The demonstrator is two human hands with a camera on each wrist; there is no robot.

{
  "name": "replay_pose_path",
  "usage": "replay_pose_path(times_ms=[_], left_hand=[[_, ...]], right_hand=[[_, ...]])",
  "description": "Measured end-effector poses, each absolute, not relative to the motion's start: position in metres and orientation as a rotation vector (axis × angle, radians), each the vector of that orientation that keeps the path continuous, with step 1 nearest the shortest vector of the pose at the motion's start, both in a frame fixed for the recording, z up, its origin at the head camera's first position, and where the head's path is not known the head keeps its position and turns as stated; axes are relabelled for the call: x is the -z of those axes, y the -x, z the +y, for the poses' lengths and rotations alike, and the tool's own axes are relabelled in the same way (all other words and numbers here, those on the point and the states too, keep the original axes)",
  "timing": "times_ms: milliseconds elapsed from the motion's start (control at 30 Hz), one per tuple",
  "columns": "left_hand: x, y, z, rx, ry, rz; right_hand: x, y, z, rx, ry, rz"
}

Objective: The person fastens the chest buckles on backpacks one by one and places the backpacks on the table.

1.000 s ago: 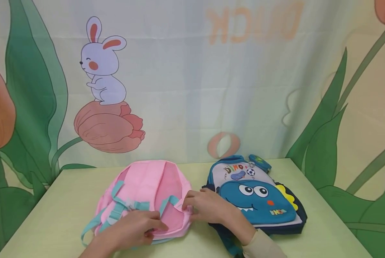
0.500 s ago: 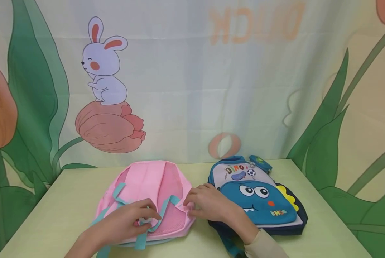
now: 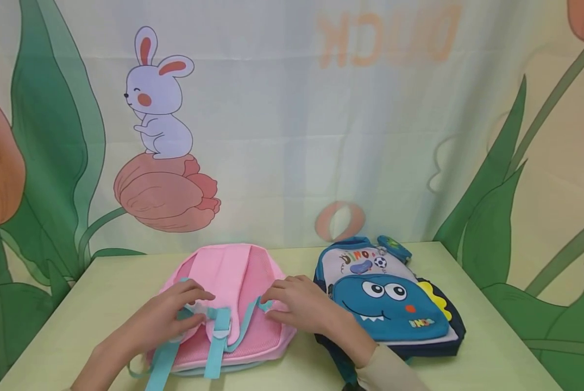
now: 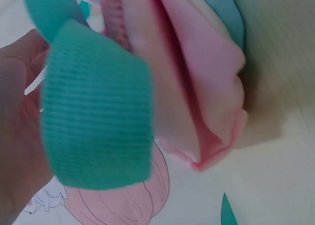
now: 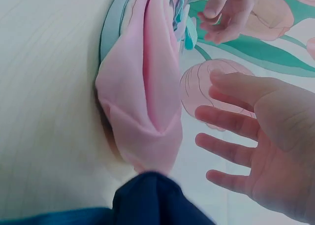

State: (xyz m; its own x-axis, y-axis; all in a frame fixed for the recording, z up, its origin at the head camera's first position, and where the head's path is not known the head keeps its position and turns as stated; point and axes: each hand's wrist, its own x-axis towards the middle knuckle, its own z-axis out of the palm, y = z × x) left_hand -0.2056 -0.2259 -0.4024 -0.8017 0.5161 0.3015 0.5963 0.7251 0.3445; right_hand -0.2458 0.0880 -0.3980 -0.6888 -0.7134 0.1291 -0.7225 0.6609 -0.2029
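A pink backpack lies with its padded shoulder straps and teal webbing facing up. My left hand is over its left side, fingers bent and apart, beside the teal webbing. In the left wrist view a loop of teal webbing hangs in front of that hand, hiding part of it. My right hand hovers at the backpack's right edge, near a teal strap end. The right wrist view shows its fingers spread and nearly straight, apart from the pink fabric and holding nothing.
To the right lies a blue dinosaur backpack with a small pouch at its top and a dark strap toward the front edge. Both bags rest on a pale green table. A printed curtain hangs behind.
My left hand has moved up and left, off the lower webbing. Teal strap ends now hang over the backpack's near edge. The right hand has shifted slightly left and up from the bag's edge.
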Motion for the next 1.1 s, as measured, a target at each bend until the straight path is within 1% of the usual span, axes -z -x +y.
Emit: replay_pose_path(times_ms=[367, 633, 900, 1100], left_hand=[[0.407, 0.216, -0.235, 0.578, 0.8, -2.846], [0.409, 0.219, -0.241, 0.545, 0.616, -2.985], [0.412, 0.22, -0.244, 0.55, 0.648, -2.953], [0.417, 0.224, -0.247, 0.626, 0.613, -2.993]], right_hand=[[0.395, 0.25, 0.064, -0.383, -1.281, -2.748], [0.394, 0.251, 0.039, -0.39, -1.328, -2.705], [0.396, 0.252, 0.015, -0.388, -1.344, -2.707], [0.4, 0.251, -0.001, -0.386, -1.322, -2.679]])
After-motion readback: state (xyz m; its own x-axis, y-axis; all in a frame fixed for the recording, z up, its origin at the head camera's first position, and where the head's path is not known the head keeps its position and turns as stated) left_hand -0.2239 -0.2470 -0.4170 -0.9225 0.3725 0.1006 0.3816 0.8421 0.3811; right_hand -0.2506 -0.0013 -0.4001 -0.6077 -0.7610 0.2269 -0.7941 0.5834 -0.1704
